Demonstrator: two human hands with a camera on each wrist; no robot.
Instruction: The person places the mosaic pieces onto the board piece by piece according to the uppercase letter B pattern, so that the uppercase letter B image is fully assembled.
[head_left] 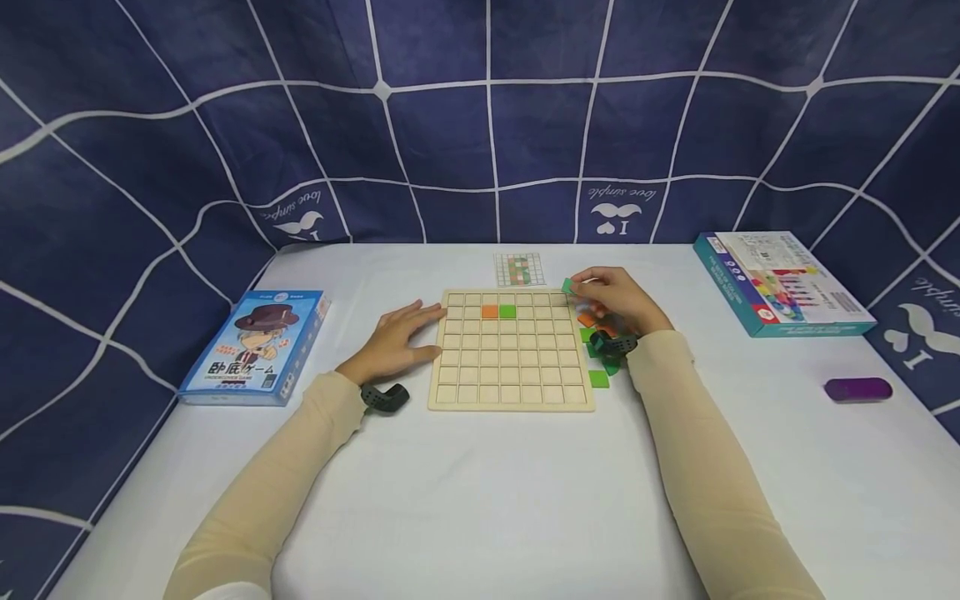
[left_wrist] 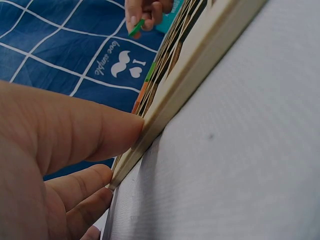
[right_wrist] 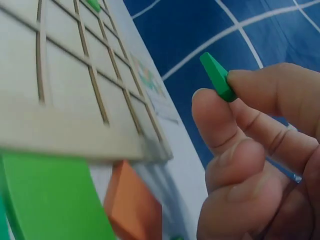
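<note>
A wooden grid board (head_left: pixel 510 362) lies flat on the white table. One orange tile (head_left: pixel 490 312) and one green tile (head_left: pixel 507 312) sit side by side in its second row. My left hand (head_left: pixel 401 342) touches the board's left edge with its fingers extended; in the left wrist view the thumb (left_wrist: pixel 115 131) meets the wooden rim. Above the board's far right corner, my right hand (head_left: pixel 618 298) pinches a green tile (right_wrist: pixel 216 75) between thumb and forefinger. Loose green tiles (head_left: pixel 599 379) and orange tiles (head_left: pixel 586 319) lie along the board's right side, partly hidden under the right wrist.
A printed pattern card (head_left: pixel 519 269) lies behind the board. At the left stands a blue game box (head_left: pixel 251 348). A teal-edged box (head_left: pixel 783 283) lies at the back right, with a purple object (head_left: pixel 858 389) in front of it. Dark blue cloth (head_left: pixel 487 125) hangs behind the table.
</note>
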